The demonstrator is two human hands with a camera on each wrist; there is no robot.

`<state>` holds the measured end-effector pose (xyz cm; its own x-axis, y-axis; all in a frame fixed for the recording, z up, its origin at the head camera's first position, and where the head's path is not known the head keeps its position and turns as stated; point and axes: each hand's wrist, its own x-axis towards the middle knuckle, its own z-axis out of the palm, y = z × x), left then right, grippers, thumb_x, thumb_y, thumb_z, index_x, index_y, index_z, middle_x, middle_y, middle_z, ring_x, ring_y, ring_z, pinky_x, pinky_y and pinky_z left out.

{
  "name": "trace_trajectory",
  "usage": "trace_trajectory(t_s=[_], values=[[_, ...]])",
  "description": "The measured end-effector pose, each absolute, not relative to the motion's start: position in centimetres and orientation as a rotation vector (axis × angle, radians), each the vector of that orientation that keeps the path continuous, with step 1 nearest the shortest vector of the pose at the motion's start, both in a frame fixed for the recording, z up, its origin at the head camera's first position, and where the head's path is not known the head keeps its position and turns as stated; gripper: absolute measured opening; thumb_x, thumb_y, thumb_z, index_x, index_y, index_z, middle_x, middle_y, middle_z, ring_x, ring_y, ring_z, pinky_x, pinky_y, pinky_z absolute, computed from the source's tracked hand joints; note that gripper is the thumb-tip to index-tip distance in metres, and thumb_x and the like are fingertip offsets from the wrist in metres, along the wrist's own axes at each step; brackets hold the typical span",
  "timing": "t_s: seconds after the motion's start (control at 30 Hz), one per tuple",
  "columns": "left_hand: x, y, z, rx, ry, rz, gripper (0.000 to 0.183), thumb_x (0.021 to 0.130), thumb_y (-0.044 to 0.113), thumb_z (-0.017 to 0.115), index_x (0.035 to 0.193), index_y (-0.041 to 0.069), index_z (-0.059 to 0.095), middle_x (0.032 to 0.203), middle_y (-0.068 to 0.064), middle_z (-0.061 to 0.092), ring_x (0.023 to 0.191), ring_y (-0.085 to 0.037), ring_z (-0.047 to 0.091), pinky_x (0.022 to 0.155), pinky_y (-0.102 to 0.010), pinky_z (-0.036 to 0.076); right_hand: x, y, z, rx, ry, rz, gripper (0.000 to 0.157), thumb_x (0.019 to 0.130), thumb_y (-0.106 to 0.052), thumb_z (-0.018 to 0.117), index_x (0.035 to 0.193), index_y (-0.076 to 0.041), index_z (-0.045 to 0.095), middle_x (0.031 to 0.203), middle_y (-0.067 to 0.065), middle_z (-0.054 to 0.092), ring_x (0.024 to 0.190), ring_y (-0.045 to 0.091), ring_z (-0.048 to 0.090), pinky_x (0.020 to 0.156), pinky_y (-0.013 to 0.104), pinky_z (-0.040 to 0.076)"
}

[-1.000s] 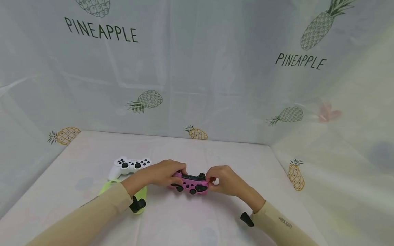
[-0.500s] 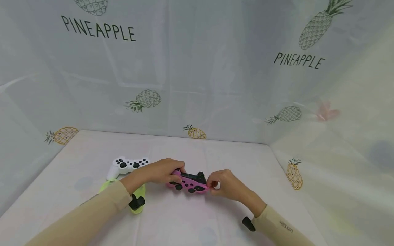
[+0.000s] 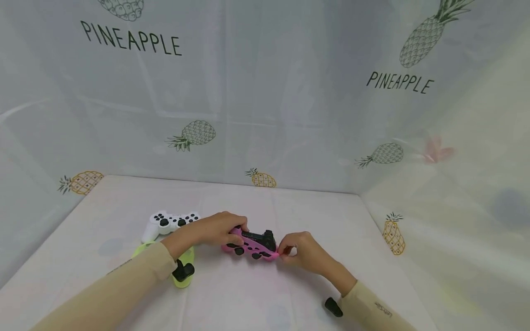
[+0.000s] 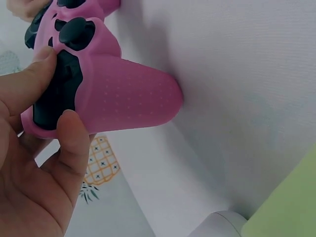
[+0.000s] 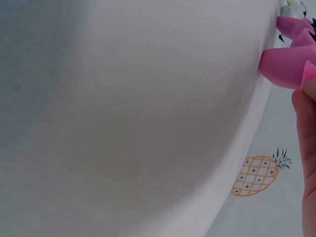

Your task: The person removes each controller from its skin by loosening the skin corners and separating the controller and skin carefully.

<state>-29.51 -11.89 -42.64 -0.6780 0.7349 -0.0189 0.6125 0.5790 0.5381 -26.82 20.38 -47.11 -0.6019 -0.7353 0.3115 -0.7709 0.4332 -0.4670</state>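
Observation:
A black game controller (image 3: 259,238) in a pink silicone cover (image 4: 133,94) is held over the white table. My left hand (image 3: 225,228) grips its left end, thumb on the face near the direction pad and fingers around the top edge. At the other end my right hand (image 3: 304,249) pinches the edge of the pink cover between thumb and fingers. There the cover stretches into a bright pink flap (image 5: 309,71). Black casing shows along the top, outside the cover. In the left wrist view the cover's dotted handle points toward the table.
Left of the hands lies a white game controller (image 3: 175,218). A lime-green item (image 3: 181,283) lies in front of it, partly hidden under my left forearm. Pineapple-print sheeting (image 3: 265,101) rises behind and beside the white table (image 3: 236,299).
My right hand has moved slightly down, pulling the corner of the pink cover outward. The controller tilts more, its right end lower, and more black casing shows on top. My left hand keeps its grip.

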Motion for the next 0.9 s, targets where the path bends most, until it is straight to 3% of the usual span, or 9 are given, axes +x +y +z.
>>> trace_trajectory(t_s=[0.33, 0.53, 0.67, 0.9], values=[[-29.2, -11.9, -42.7, 1.107, 2.571, 0.752, 0.018, 0.098, 0.025, 0.079, 0.110, 0.020, 0.067, 0.088, 0.012, 0.063, 0.077, -0.009, 0.049, 0.069, -0.029, 0.041, -26.5, 20.3, -47.2, 1.375, -2.481, 1.061, 0.024, 0.087, 0.007, 0.075, 0.098, -0.014, 0.071, 0.097, -0.006, 0.071, 0.089, 0.005, 0.067, 0.075, 0.033, 0.062], [-29.0, -12.0, -42.8, 1.107, 2.581, 0.767, 0.018, 0.098, 0.024, 0.079, 0.111, 0.020, 0.067, 0.088, 0.012, 0.062, 0.077, -0.009, 0.050, 0.070, -0.029, 0.042, -26.1, 19.2, -46.8, 1.230, -2.465, 1.109, 0.019, 0.092, 0.002, 0.072, 0.096, -0.016, 0.067, 0.094, -0.009, 0.066, 0.088, 0.007, 0.065, 0.073, 0.033, 0.061], [-29.0, -11.9, -43.0, 1.094, 2.590, 0.763, 0.018, 0.098, 0.024, 0.079, 0.110, 0.021, 0.067, 0.091, 0.012, 0.064, 0.079, -0.009, 0.053, 0.072, -0.029, 0.044, -25.9, 18.2, -46.6, 1.113, -2.486, 1.113, 0.017, 0.095, -0.005, 0.076, 0.104, -0.013, 0.064, 0.098, -0.005, 0.066, 0.089, 0.011, 0.067, 0.073, 0.033, 0.061], [-28.8, -12.0, -43.0, 1.072, 2.592, 0.766, 0.019, 0.097, 0.025, 0.080, 0.109, 0.022, 0.066, 0.094, 0.012, 0.065, 0.082, -0.010, 0.055, 0.073, -0.030, 0.045, -25.6, 16.5, -46.1, 1.056, -2.555, 1.066, 0.045, 0.095, -0.017, 0.081, 0.132, -0.006, 0.057, 0.126, 0.013, 0.064, 0.102, 0.023, 0.068, 0.082, 0.041, 0.061]])
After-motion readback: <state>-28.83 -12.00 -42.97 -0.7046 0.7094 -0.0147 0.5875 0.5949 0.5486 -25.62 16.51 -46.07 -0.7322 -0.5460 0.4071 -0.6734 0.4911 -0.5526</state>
